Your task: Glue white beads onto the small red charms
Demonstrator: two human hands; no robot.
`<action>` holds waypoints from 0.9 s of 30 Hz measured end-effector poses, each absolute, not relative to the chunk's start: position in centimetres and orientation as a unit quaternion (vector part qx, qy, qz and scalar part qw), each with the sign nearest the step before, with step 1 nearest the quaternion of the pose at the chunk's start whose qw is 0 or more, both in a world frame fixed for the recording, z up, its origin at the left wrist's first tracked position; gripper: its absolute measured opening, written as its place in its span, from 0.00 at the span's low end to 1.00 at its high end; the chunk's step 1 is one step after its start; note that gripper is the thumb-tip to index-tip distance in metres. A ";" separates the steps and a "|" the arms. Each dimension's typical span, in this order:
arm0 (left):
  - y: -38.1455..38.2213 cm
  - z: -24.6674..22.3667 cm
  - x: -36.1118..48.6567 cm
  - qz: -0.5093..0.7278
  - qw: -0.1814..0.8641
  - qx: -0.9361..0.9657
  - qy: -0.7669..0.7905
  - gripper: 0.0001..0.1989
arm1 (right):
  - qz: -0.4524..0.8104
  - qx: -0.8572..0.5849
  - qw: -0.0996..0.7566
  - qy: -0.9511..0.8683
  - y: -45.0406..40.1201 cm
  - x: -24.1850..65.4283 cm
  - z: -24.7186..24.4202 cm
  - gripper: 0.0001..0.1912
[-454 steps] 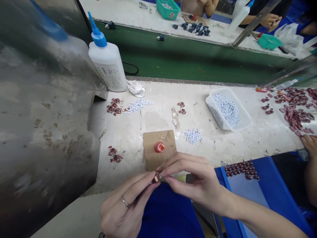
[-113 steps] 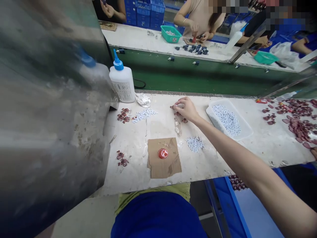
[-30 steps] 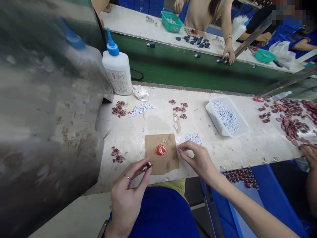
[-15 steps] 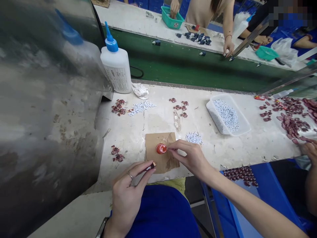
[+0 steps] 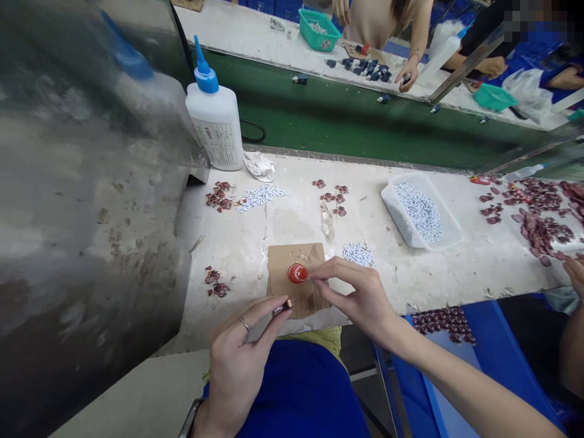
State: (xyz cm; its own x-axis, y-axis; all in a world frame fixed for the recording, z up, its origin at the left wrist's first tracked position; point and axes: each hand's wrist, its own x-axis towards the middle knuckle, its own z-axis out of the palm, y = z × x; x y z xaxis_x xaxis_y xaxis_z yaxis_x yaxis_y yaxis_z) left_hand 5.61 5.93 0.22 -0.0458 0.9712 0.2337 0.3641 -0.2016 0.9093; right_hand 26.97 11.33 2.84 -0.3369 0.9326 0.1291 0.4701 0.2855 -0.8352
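My left hand [image 5: 241, 356] pinches a small dark brown-red piece [image 5: 283, 306] between thumb and fingertips, over the near edge of a brown cardboard square [image 5: 278, 260]. On the cardboard stands a small round red cup [image 5: 297, 273] with a shiny top. The fingers of my right hand [image 5: 353, 291] are pinched together at the cup's right side; whatever they hold is too small to make out. A pile of small white-and-dark chips [image 5: 358, 254] lies just beyond that hand. Little brown-red pieces [image 5: 218, 289] like the held one lie to the left.
A white bottle with a blue nozzle [image 5: 214, 128] stands at the back left beside a metal panel [image 5: 114, 201]. A translucent tub [image 5: 451, 237] of chips sits to the right. Brown-red pieces [image 5: 542, 231] cover the far right, near another person's hand [image 5: 575, 274]. Co-workers sit across a green belt [image 5: 328, 121].
My left hand has shifted slightly right with the brown-red piece. My right hand stays at the red cup. Across the belt, a co-worker's hand has lifted out of the green basket.
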 end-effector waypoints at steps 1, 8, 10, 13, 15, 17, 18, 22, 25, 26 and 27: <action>5.9 0.5 5.6 0.477 0.310 0.616 0.545 0.16 | 0.378 -0.468 0.336 -0.725 11.0 26.7 3.4 0.11; 5.8 1.7 5.5 0.482 0.301 0.628 0.532 0.17 | 0.432 -0.425 0.376 -0.701 9.5 25.1 5.3 0.09; 5.8 1.7 5.5 0.483 0.303 0.627 0.531 0.17 | 0.437 -0.424 0.371 -0.702 9.5 25.1 5.3 0.09; 5.8 1.6 5.6 0.481 0.305 0.625 0.534 0.17 | 0.441 -0.424 0.365 -0.702 9.5 25.2 5.1 0.08; 5.8 1.6 5.6 0.480 0.303 0.626 0.534 0.16 | 0.440 -0.424 0.357 -0.707 9.6 25.3 5.0 0.07; 5.9 1.6 5.8 0.482 0.292 0.630 0.534 0.15 | 0.426 -0.420 0.342 -0.725 9.5 25.3 5.0 0.08; 5.9 1.6 5.8 0.483 0.283 0.633 0.535 0.15 | 0.409 -0.416 0.332 -0.741 9.5 25.3 5.0 0.09; 6.1 1.6 6.0 0.491 0.262 0.642 0.527 0.17 | 0.282 -0.380 0.295 -0.830 9.2 25.3 5.7 0.13; 6.2 1.7 6.0 0.495 0.279 0.643 0.513 0.18 | 0.194 -0.353 0.278 -0.872 9.1 25.6 6.1 0.15; 6.2 1.8 6.0 0.498 0.284 0.640 0.512 0.18 | 0.191 -0.349 0.277 -0.875 9.2 25.7 6.2 0.16; 6.2 1.9 6.1 0.501 0.289 0.635 0.512 0.18 | 0.205 -0.351 0.282 -0.869 9.2 25.8 6.3 0.16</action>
State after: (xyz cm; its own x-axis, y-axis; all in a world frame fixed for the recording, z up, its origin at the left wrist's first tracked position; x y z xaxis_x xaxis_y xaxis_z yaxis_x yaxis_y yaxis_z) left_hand 6.06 6.20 1.87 -0.0263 0.9397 0.3410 0.3604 -0.3093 0.8800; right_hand 25.81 9.23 6.31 -0.5946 0.7259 0.3456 0.4949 0.6693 -0.5542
